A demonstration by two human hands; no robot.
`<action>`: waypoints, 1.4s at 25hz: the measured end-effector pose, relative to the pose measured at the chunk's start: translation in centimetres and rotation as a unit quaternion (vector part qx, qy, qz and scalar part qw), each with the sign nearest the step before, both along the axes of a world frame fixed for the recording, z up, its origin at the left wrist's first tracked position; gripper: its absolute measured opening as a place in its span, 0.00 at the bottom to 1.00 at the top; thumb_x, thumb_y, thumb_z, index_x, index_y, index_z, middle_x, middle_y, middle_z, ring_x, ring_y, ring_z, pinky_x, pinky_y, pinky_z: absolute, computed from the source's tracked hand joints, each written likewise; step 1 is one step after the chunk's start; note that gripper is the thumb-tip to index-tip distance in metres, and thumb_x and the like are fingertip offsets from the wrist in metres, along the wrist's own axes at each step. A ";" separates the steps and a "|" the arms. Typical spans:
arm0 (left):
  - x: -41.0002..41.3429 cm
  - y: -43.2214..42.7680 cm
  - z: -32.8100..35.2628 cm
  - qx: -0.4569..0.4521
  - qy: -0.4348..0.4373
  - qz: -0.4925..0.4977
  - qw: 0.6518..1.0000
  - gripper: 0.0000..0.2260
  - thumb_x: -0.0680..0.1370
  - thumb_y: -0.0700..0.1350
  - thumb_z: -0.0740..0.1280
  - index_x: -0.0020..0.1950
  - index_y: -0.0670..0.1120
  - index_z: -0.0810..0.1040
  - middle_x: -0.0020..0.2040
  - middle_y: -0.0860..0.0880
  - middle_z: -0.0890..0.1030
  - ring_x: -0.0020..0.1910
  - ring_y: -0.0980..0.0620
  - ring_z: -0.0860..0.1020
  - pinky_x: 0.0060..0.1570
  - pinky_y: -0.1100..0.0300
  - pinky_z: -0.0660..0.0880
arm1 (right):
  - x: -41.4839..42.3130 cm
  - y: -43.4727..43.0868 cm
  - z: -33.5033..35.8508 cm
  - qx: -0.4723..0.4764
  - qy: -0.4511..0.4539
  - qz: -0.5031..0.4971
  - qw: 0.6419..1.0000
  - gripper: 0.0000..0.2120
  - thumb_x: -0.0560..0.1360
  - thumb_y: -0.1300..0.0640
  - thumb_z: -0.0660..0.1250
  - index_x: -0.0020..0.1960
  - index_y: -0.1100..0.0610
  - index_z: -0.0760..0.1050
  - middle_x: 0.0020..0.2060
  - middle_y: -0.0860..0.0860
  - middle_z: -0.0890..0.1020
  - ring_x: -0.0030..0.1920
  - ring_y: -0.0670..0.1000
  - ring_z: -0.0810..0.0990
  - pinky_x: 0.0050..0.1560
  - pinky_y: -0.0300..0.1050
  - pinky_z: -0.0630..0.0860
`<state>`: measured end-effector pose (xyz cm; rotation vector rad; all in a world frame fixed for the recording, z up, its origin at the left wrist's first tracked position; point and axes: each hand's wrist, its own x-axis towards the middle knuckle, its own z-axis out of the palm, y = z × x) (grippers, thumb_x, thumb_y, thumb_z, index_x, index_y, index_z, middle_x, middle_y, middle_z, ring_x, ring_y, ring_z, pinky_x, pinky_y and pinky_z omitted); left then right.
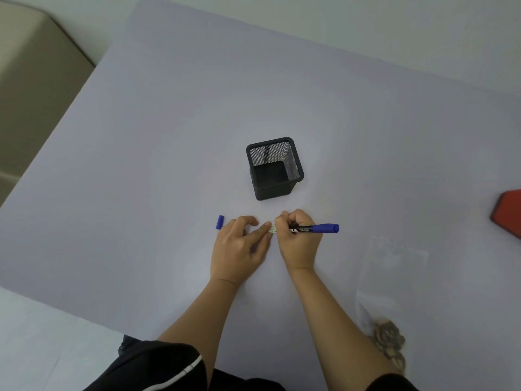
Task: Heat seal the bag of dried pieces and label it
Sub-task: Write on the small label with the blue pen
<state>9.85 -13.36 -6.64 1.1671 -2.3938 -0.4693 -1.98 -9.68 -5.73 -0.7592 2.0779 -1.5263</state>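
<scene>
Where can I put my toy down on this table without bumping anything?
Lots of bare table lies behind and left of the black mesh cup. Between the cup and the red thing is free too. It is crowded near the left hand, right hand, marker, blue cap and bag.

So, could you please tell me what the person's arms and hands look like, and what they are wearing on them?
Both arms are bare from the elbows down: no gloves, no watch, no rings or bracelets that I can see on the left hand or the right hand. The only clothing in view is a dark, black-looking garment at the bottom edge, with a thin white stripe curving across it on the left side.
</scene>
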 end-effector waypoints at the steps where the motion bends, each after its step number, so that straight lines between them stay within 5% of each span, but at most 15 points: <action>1: 0.0 0.0 0.0 -0.001 -0.001 0.000 1.000 0.11 0.75 0.51 0.66 0.52 0.49 0.84 0.47 0.48 0.80 0.33 0.53 0.73 0.36 0.61 0.73 | 0.0 0.0 0.0 0.000 0.004 0.000 1.000 0.14 0.72 0.66 0.66 0.31 0.59 0.67 0.24 0.49 0.70 0.28 0.48 0.71 0.29 0.33 0.71; 15: -0.1 0.0 0.0 -0.004 -0.001 -0.003 1.000 0.11 0.75 0.51 0.66 0.52 0.49 0.84 0.47 0.48 0.81 0.33 0.53 0.74 0.36 0.60 0.73 | 0.0 -0.1 0.1 0.002 0.008 -0.001 1.000 0.13 0.72 0.66 0.66 0.31 0.58 0.67 0.24 0.45 0.70 0.29 0.45 0.72 0.30 0.30 0.71; 25: -0.1 0.0 0.0 -0.010 0.006 -0.002 1.000 0.11 0.75 0.51 0.66 0.51 0.49 0.84 0.46 0.48 0.81 0.33 0.52 0.74 0.34 0.59 0.74 | 0.0 -0.1 0.2 0.011 0.012 -0.004 1.000 0.14 0.73 0.66 0.65 0.31 0.58 0.67 0.24 0.49 0.70 0.29 0.50 0.71 0.30 0.33 0.70; 30: -0.1 0.0 0.0 -0.010 0.010 0.001 1.000 0.09 0.74 0.50 0.69 0.51 0.49 0.84 0.46 0.48 0.81 0.32 0.52 0.73 0.35 0.59 0.74 | 0.0 -0.2 0.0 0.007 0.018 -0.021 1.000 0.12 0.72 0.61 0.64 0.31 0.63 0.68 0.24 0.55 0.71 0.28 0.57 0.71 0.28 0.42 0.72; 35: -0.1 -0.1 -0.1 -0.011 0.009 0.000 1.000 0.09 0.74 0.50 0.69 0.51 0.49 0.84 0.46 0.48 0.81 0.32 0.52 0.73 0.35 0.59 0.74 | 0.0 -0.1 0.0 0.005 0.013 -0.025 1.000 0.12 0.72 0.63 0.65 0.31 0.59 0.68 0.24 0.50 0.71 0.28 0.51 0.71 0.30 0.34 0.72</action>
